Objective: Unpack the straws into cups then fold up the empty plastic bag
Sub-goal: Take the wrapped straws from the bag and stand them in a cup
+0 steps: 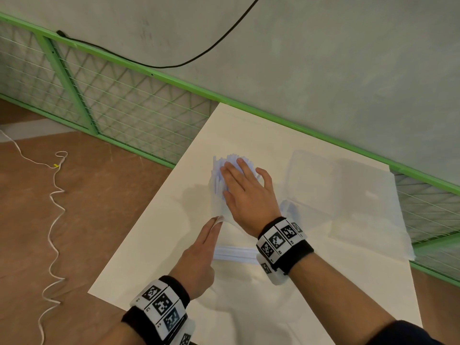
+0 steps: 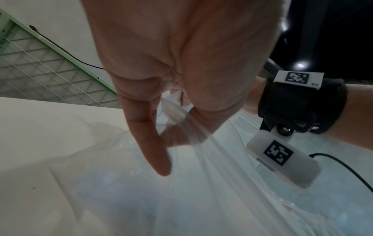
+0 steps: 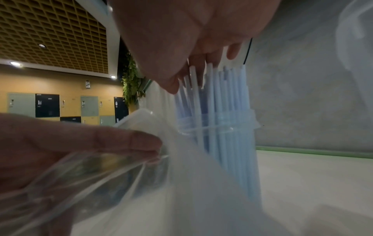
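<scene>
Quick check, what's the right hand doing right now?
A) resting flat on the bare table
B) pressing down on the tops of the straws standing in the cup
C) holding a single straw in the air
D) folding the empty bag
B: the right hand lies with straight fingers on the tops of the straws standing in the clear cup.

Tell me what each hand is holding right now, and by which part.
The left hand pinches the clear plastic bag by its edge. The right hand holds nothing: its straight fingers rest on the tops of the straws standing in the cup.
</scene>
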A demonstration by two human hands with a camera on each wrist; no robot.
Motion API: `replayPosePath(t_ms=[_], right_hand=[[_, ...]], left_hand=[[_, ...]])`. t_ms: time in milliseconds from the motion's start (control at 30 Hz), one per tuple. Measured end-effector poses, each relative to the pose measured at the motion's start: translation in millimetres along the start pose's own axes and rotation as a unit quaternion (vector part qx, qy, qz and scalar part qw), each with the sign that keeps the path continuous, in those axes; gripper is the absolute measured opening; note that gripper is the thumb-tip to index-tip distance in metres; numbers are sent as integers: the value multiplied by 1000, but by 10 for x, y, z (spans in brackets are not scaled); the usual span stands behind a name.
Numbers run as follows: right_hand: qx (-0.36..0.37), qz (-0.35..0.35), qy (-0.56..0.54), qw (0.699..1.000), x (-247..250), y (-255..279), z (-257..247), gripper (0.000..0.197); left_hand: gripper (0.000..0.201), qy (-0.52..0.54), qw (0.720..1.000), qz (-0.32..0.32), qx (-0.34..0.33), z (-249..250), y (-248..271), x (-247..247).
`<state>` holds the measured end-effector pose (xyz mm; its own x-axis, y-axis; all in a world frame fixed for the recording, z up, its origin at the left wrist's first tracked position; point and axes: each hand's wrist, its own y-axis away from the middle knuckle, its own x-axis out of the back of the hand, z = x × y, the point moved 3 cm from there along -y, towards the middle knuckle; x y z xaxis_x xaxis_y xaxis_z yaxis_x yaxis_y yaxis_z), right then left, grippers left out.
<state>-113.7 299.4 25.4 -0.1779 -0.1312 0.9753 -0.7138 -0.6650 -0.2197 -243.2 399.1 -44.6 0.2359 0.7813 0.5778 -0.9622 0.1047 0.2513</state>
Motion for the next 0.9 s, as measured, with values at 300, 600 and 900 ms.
replayPosePath(t_ms=[300,600,900], right_hand=[[10,44,-90,995,230,-117,-162,67],[8,19,-84,996,173,-106,-148,57],[7,4,-55,998,24,-38,-102,52]], left_hand=[[102,-15,999,-11,38,8,-19,-7],[101,-27,998,-22,47,66,-26,-4],[99,-26,999,-19,41,96,-18,-19]])
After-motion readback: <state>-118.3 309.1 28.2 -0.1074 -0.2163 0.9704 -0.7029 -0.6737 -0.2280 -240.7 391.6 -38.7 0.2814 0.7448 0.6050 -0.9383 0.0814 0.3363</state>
